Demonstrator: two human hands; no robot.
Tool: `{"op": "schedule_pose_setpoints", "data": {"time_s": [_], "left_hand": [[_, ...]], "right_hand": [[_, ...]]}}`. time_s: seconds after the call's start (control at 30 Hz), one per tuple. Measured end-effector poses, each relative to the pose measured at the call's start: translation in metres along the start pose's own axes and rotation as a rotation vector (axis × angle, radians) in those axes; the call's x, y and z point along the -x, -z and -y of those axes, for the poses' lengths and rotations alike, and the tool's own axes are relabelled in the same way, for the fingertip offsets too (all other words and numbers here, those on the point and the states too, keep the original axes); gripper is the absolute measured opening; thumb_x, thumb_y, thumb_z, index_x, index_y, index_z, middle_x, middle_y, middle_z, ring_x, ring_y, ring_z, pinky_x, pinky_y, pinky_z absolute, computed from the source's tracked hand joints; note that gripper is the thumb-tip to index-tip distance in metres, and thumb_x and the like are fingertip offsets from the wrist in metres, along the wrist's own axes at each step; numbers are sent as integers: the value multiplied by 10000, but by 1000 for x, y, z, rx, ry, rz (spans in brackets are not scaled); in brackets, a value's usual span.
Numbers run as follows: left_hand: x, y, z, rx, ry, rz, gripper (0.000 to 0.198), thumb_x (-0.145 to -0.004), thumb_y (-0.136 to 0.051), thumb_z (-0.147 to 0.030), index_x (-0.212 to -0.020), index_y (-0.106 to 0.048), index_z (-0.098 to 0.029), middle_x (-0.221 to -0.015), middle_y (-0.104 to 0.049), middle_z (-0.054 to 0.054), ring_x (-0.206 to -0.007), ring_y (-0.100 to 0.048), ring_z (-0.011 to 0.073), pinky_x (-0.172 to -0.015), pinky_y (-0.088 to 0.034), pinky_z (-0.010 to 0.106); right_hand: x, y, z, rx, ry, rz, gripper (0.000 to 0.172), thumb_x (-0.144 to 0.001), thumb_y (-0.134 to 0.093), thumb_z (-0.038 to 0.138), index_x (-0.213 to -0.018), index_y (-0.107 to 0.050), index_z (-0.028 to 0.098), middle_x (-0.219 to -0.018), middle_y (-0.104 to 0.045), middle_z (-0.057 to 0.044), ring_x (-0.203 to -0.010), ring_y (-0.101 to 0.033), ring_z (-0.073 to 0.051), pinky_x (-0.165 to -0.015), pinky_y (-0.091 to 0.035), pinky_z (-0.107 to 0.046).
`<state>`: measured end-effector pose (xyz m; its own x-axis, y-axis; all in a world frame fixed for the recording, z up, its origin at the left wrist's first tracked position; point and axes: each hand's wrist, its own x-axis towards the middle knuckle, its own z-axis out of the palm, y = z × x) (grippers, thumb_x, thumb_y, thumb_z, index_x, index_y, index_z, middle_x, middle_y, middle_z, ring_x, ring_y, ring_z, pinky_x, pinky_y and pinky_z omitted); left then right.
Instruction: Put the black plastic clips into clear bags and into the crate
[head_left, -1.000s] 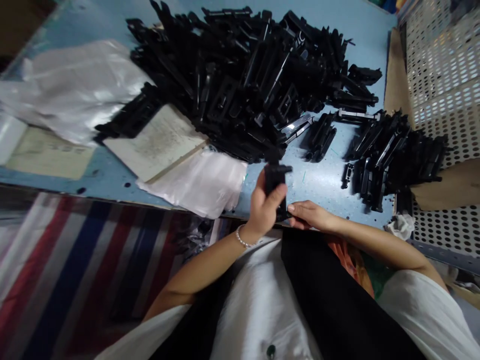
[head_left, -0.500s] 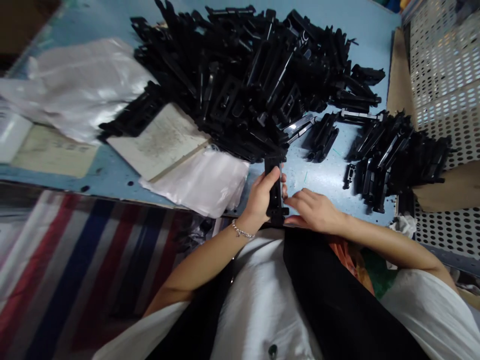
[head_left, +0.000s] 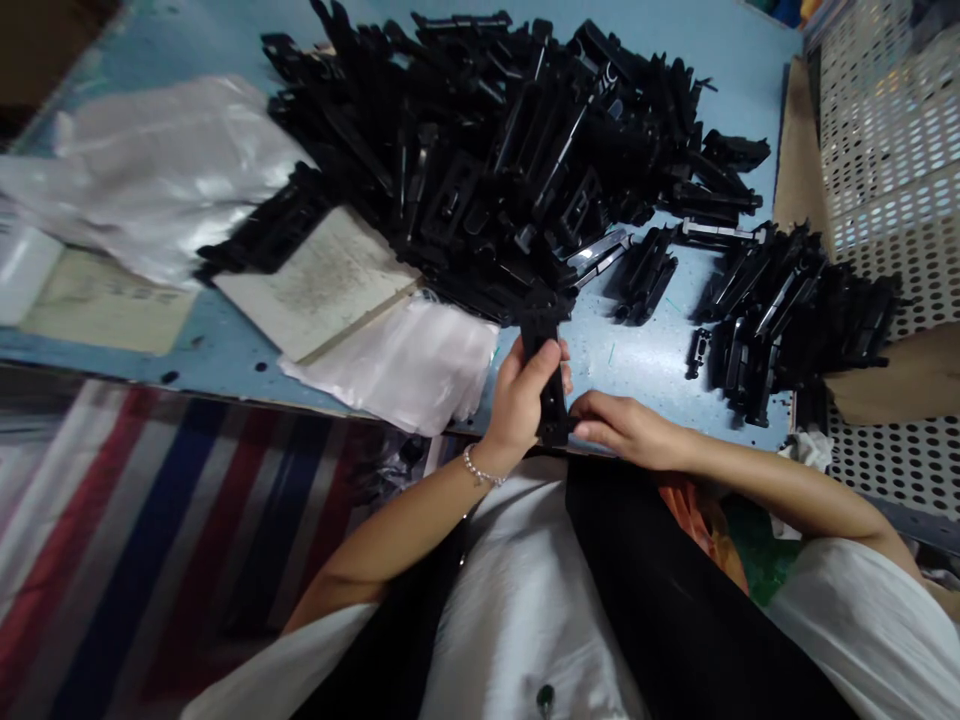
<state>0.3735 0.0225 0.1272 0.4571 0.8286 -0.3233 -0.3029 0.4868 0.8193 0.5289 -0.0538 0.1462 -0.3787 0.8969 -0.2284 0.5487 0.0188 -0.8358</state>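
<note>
My left hand is wrapped round a long black plastic part, thumb on its upper face and fingertips showing at its far side. The part stands lengthwise away from my body, over the table's front edge. At its near right corner, my right hand is closed in a pinch, thumb and forefinger against the edge. Whatever small piece may lie between those fingertips is hidden. Beyond the part's far end spreads a large heap of similar black parts.
More black parts lie in a stack at the right, with a small loose piece beside it. A grey-white board and plastic bags are at the left. A perforated metal panel borders the right side of the blue table.
The black part has turned in my left hand, so more of its broad face shows. My right fingers have curled in from a looser, spread pose to a pinch at its corner.
</note>
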Motion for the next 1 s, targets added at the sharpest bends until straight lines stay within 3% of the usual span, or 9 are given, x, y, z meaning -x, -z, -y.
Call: {"op": "schedule_pose_setpoints", "data": {"time_s": [0.13, 0.27, 0.33, 0.43, 0.57, 0.63, 0.77, 0.9, 1.0], "left_hand": [[-8, -8, -1, 109, 116, 53, 512, -735, -776, -610, -946, -576, -189, -683, -577, -30, -517, -529, 78, -464, -402, 200], [-9, -6, 14, 75, 66, 15, 557, -697, -826, -550, -1015, -505, -224, -692, -590, -60, -543, -575, 91, -538, -461, 212], [-13, -3, 31, 20, 69, -14, 547, -704, -820, -505, -1051, -498, -231, -802, -640, -40, -633, -632, 115, -628, -511, 244], [-27, -1, 62, -242, 28, 57, 378, -828, -672, -479, -1058, -594, -189, -967, -679, 54, -898, -670, 208, -836, -538, 354], [-43, 2, 95, -836, -352, 96, 354, -875, -616, -295, -1192, -629, -139, -1338, -555, 193, -1314, -452, 326, -1153, -337, 531], [-46, 6, 102, -1003, -456, 102, 433, -903, -582, -241, -1320, -567, -125, -1426, -475, 221, -1365, -389, 336, -1176, -297, 568], [-44, 14, 92, -1044, -559, 104, 453, -920, -585, -243, -1365, -553, -164, -1418, -483, 185, -1349, -414, 318, -1180, -309, 565], [-47, -1, 67, -693, -457, 185, 424, -953, -570, -402, -1339, -578, -227, -1369, -543, 130, -1270, -522, 259, -1120, -420, 466], [-53, -21, 50, -271, -195, 324, 567, -979, -460, -578, -1447, -467, -256, -1353, -594, 107, -1213, -597, 239, -1042, -495, 417]], "right_hand": [[2, 2, 5, 375, 238, -89, 440, -1059, -340, 493, -895, -611, 186, -802, -607, -73, -771, -561, -192, -700, -464, -314], [4, 5, -1, 268, 171, -22, 466, -1073, -294, 493, -881, -596, 194, -784, -624, -44, -719, -583, -162, -690, -466, -279], [-2, 20, -12, 257, 11, -38, 467, -1069, -302, 512, -902, -606, 199, -794, -651, -38, -718, -613, -165, -691, -466, -276], [-20, 55, -39, 450, -432, -440, 462, -1047, -346, 537, -1106, -618, 169, -970, -713, -124, -866, -678, -256, -762, -481, -340], [-37, 88, -87, 505, -808, -681, 819, -932, -539, 626, -1502, -352, 67, -1268, -650, -278, -1079, -667, -393, -885, -492, -462], [-35, 91, -108, 374, -799, -625, 912, -897, -606, 568, -1562, -248, 57, -1223, -686, -251, -1043, -687, -373, -898, -507, -459], [-8, 84, -127, 156, -728, -785, 651, -954, -423, 383, -1542, -337, 119, -1003, -749, -130, -812, -714, -280, -806, -550, -425], [19, 62, -96, 211, -605, -959, 612, -970, -365, 401, -1530, -366, 154, -1006, -723, -109, -807, -696, -263, -792, -549, -421], [27, 34, -56, 304, -380, -863, 580, -975, -431, 430, -1504, -382, 196, -1092, -700, -113, -846, -686, -252, -767, -542, -394]]}}
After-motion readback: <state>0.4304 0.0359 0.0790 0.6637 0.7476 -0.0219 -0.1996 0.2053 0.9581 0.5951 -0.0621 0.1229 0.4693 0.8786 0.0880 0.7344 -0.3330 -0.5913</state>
